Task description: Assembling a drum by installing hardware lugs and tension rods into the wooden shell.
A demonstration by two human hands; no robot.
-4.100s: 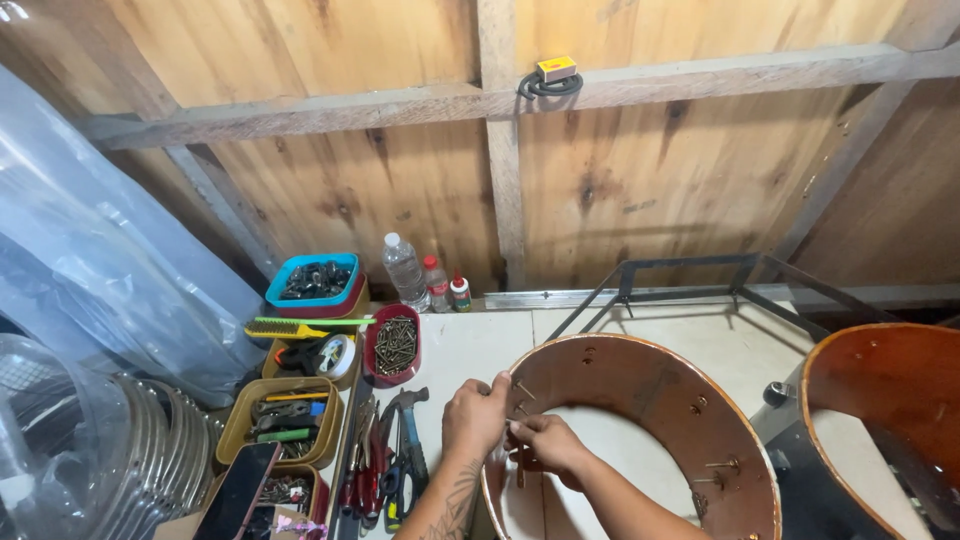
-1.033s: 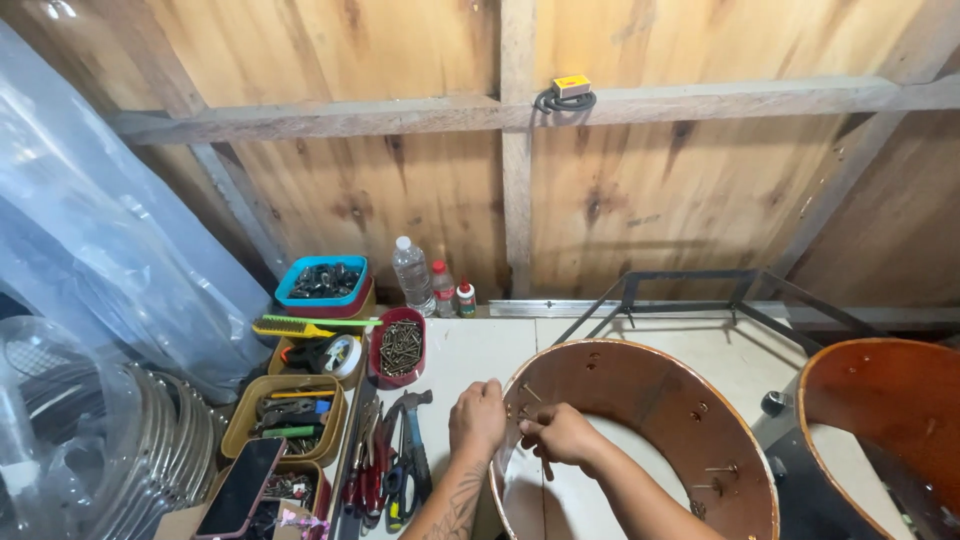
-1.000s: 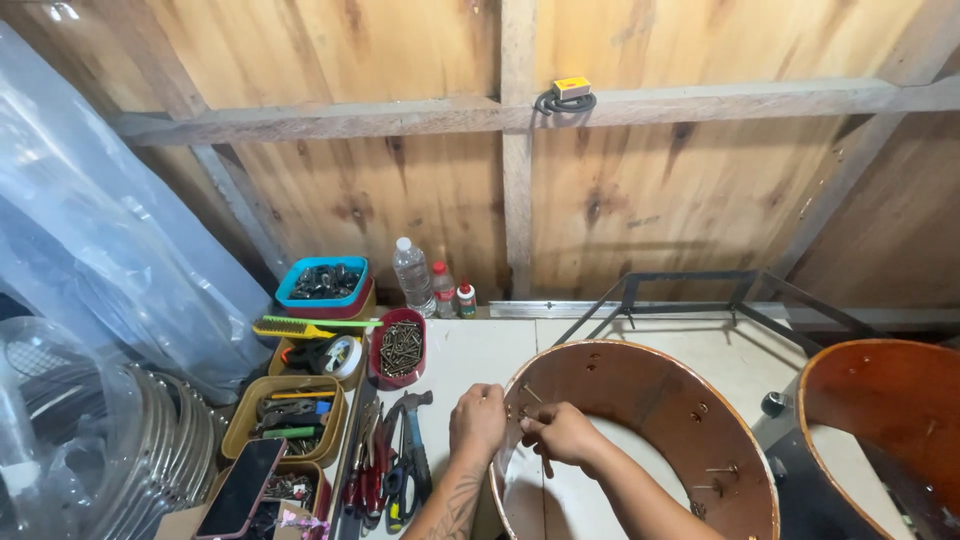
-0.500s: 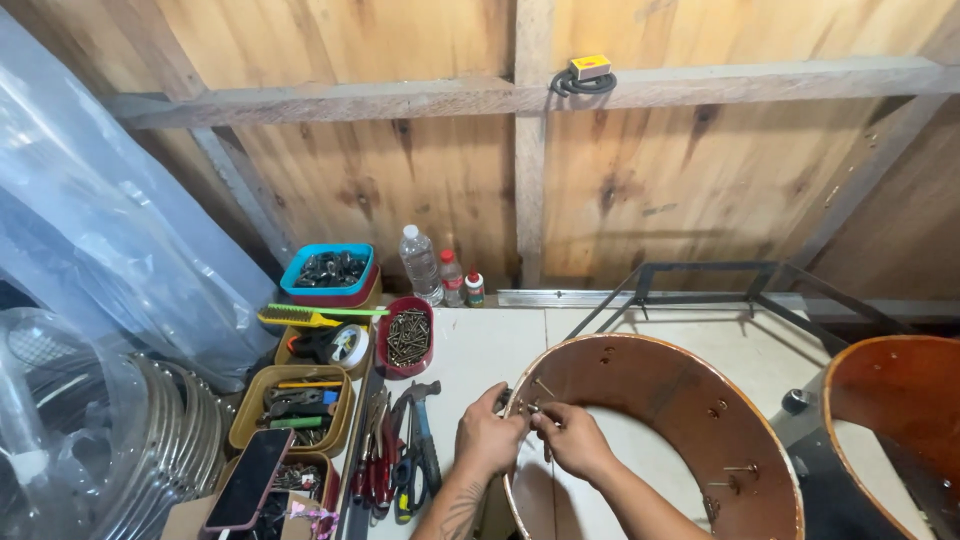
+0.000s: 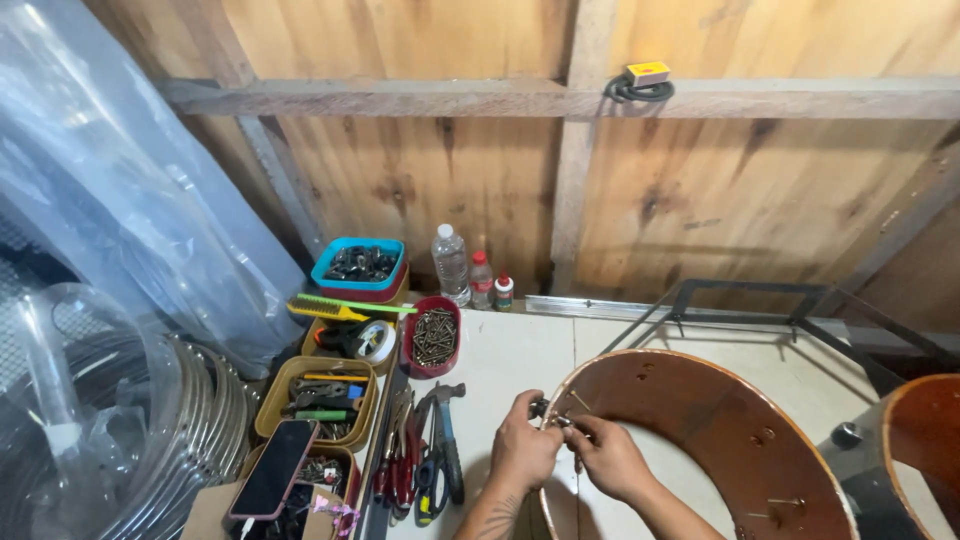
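Both hands are working right at the near-left rim of a big round wooden drum shell (image 5: 700, 420) lying flat on the white tabletop (image 5: 510, 350). The left hand (image 5: 522, 452) sits on the outside of the shell's wall, fingers curled in and pinching a small metal fitting (image 5: 541, 407) against the rim. The right hand (image 5: 608, 458) is just inside the shell, touching the left one, fingers closed around a thin metal bit (image 5: 578, 402) poking up at a tilt. Too small to tell exactly what that piece is, looks like a screw or rod.

Left of the shell there's a row of hand tools: a hammer (image 5: 441, 420) and red-handled pliers (image 5: 400, 470) lying near the left hand. Further left of the shell sit yellowish trays (image 5: 318, 400) full of odds and ends, with a dark phone (image 5: 272, 468) resting on the nearest one. Behind the shell's left side is a red bowl of screws (image 5: 432, 340), a blue tub (image 5: 360, 265) of dark hardware, a green-and-yellow brush (image 5: 345, 308), and a clear plastic bottle (image 5: 451, 262) up against the plank wall. A second wooden shell (image 5: 915, 440) peeks in on the right, well apart from the first one.
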